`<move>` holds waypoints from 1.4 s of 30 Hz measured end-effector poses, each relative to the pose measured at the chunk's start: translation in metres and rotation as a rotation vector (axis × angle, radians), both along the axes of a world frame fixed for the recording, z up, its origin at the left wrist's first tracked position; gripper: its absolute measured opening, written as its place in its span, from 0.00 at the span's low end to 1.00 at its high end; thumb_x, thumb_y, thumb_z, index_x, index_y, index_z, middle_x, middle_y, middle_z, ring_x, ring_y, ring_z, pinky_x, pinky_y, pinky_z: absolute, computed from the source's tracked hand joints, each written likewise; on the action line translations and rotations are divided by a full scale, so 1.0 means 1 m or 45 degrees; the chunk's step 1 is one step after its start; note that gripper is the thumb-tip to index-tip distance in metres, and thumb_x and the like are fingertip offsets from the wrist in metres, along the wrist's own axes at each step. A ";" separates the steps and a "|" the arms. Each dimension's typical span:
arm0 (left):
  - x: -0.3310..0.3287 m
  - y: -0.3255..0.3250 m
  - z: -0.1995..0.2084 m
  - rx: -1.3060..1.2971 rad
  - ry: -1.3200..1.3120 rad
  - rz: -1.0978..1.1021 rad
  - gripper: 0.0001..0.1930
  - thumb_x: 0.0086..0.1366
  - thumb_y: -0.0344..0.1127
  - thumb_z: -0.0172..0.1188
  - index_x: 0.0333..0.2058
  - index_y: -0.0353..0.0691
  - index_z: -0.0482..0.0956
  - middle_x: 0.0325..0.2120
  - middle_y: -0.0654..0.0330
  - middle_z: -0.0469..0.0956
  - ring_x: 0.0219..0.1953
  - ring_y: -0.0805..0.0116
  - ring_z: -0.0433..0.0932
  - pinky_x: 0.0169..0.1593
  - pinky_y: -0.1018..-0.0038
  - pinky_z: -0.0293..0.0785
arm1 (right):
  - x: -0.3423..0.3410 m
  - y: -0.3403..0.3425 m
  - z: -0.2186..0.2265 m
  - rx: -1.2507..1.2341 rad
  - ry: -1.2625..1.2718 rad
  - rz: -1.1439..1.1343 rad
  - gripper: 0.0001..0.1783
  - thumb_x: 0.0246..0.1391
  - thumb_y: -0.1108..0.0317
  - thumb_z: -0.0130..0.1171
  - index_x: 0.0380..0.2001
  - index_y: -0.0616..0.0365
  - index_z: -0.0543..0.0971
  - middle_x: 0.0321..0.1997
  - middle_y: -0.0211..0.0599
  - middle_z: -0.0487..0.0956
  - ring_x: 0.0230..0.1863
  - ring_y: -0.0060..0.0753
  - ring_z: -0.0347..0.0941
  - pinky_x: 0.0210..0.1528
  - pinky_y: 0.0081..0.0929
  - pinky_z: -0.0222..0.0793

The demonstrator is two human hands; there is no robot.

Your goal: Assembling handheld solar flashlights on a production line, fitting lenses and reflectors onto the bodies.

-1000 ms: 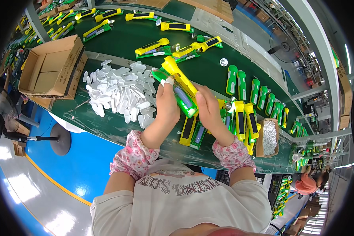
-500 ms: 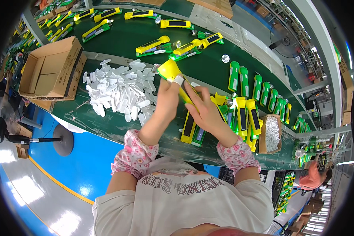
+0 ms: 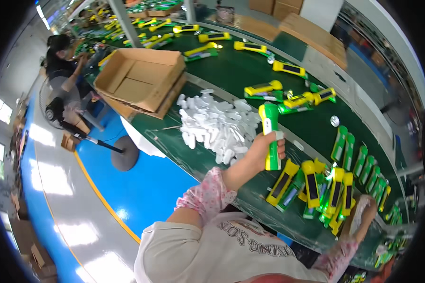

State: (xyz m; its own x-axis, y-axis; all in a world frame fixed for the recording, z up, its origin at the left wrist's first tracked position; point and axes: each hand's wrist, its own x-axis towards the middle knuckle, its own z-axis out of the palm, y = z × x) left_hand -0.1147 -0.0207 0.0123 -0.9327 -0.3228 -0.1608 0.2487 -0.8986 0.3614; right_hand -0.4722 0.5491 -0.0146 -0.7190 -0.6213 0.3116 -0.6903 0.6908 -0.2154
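Note:
My left hand (image 3: 259, 151) is wrapped round a green-and-yellow flashlight (image 3: 272, 123). It is held up over the table edge, green side facing up and yellow-rimmed head pointing away from me. Far to the right, my right hand (image 3: 368, 204) is at a small cardboard box (image 3: 347, 227) of small white pieces. Its fingers are hard to make out there. Between the hands lie several yellow-and-green flashlight bodies (image 3: 310, 181) with dark panels. Left of the held flashlight spreads a pile of white oval plastic covers (image 3: 217, 123).
An open cardboard box (image 3: 137, 80) stands left of the pile. Along the green table (image 3: 241, 66), more flashlights lie in a far row, and green ones (image 3: 339, 144) line up at right. A pedestal fan (image 3: 123, 153) stands on the blue floor. Another person (image 3: 63, 63) sits at far left.
My right hand has left the flashlight and moved right to the small box. The flashlight, still in my left hand, has turned from yellow side to green side up. My view has shifted left.

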 end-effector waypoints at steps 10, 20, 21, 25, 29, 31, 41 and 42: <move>-0.002 -0.017 0.008 0.047 -0.040 0.125 0.20 0.66 0.53 0.60 0.43 0.45 0.69 0.29 0.60 0.74 0.31 0.67 0.75 0.32 0.69 0.75 | 0.023 0.034 -0.067 -0.133 -0.406 -0.431 0.05 0.47 0.75 0.55 0.26 0.65 0.79 0.24 0.41 0.79 0.27 0.37 0.76 0.32 0.33 0.72; -0.014 0.006 -0.017 -0.216 -0.026 0.041 0.21 0.73 0.50 0.48 0.51 0.38 0.67 0.42 0.52 0.76 0.44 0.59 0.78 0.51 0.63 0.76 | 0.013 0.111 -0.041 0.011 -0.134 -0.598 0.10 0.51 0.76 0.57 0.37 0.68 0.81 0.34 0.43 0.82 0.32 0.35 0.77 0.39 0.30 0.72; -0.018 0.013 -0.016 -0.238 -0.068 0.026 0.20 0.74 0.47 0.47 0.54 0.38 0.63 0.45 0.50 0.75 0.48 0.55 0.77 0.52 0.58 0.77 | 0.016 0.108 -0.031 -0.056 -0.142 -0.547 0.10 0.54 0.76 0.56 0.39 0.68 0.81 0.35 0.42 0.82 0.34 0.31 0.76 0.40 0.28 0.71; -0.027 0.037 0.013 -0.391 0.010 -0.103 0.19 0.75 0.43 0.46 0.56 0.37 0.61 0.50 0.48 0.73 0.52 0.54 0.76 0.51 0.56 0.78 | 0.094 -0.113 0.071 -0.615 -0.403 -0.042 0.11 0.61 0.78 0.53 0.45 0.62 0.80 0.43 0.33 0.80 0.42 0.22 0.73 0.43 0.19 0.67; -0.029 0.047 0.035 -0.667 0.119 -0.118 0.19 0.75 0.39 0.44 0.59 0.35 0.59 0.54 0.48 0.70 0.55 0.54 0.74 0.53 0.57 0.78 | 0.193 -0.325 0.121 -0.850 -0.927 0.551 0.12 0.55 0.82 0.60 0.44 0.62 0.78 0.39 0.30 0.77 0.42 0.19 0.74 0.45 0.18 0.71; -0.034 0.053 0.037 -0.837 0.137 -0.088 0.21 0.75 0.38 0.44 0.61 0.35 0.56 0.54 0.49 0.68 0.55 0.55 0.74 0.53 0.56 0.78 | 0.206 -0.362 0.122 -0.875 -0.877 0.771 0.08 0.55 0.81 0.61 0.39 0.63 0.77 0.39 0.33 0.78 0.39 0.21 0.76 0.41 0.18 0.73; -0.039 0.066 0.013 -1.378 0.185 0.042 0.27 0.72 0.31 0.48 0.64 0.32 0.47 0.54 0.53 0.62 0.55 0.68 0.64 0.60 0.70 0.62 | 0.216 -0.377 0.116 -0.895 -0.656 0.806 0.06 0.52 0.82 0.63 0.33 0.62 0.79 0.38 0.34 0.73 0.36 0.22 0.74 0.37 0.19 0.73; -0.041 0.065 0.009 -1.443 0.199 0.093 0.26 0.73 0.31 0.47 0.63 0.34 0.48 0.53 0.53 0.63 0.51 0.69 0.68 0.54 0.70 0.68 | 0.213 -0.378 0.114 -0.879 -0.667 0.797 0.08 0.51 0.82 0.64 0.34 0.61 0.77 0.39 0.32 0.71 0.37 0.21 0.73 0.38 0.19 0.73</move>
